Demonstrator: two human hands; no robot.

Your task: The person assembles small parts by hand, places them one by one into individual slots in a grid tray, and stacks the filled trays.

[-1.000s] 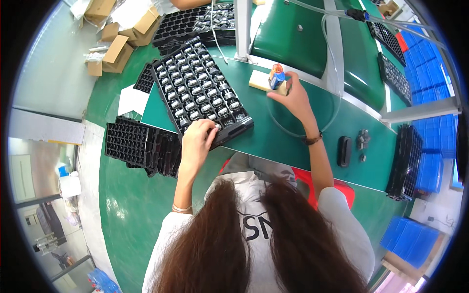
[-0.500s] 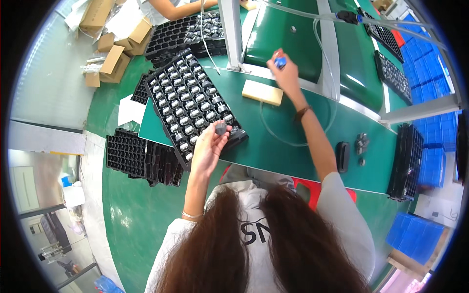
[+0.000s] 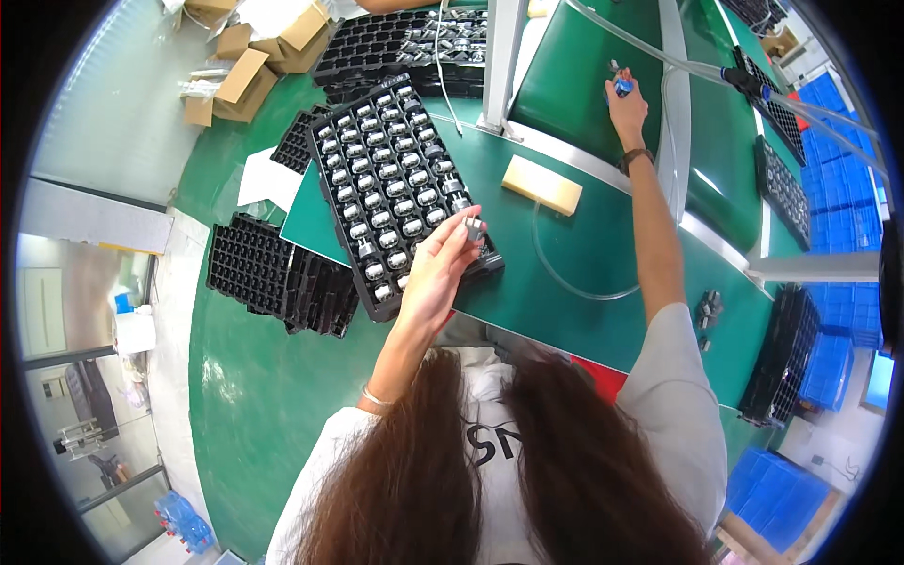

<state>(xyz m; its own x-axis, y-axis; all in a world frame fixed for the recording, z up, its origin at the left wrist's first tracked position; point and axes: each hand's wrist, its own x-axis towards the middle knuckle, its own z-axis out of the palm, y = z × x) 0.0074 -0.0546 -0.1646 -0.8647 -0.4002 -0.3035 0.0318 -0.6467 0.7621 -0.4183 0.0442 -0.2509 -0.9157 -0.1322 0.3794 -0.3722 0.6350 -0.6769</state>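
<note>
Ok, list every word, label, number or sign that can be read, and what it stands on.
Pale shirt: large dark letters, partly hidden by hair; not copied out here.
Blue object in the right hand: any print too small to read.
Gray part in the left hand: no readable marking.
Nothing else legible.

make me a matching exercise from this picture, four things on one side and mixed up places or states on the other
Things
1. left hand
2. right hand
3. yellow block
4. black tray nearest the left hand

Places or states
A. lying on the green table, right of the tray
B. holding a small blue thing
C. filled with rows of silvery parts
D. holding a small grey part

Pairs: 1-D, 2-B, 3-A, 4-C
</note>
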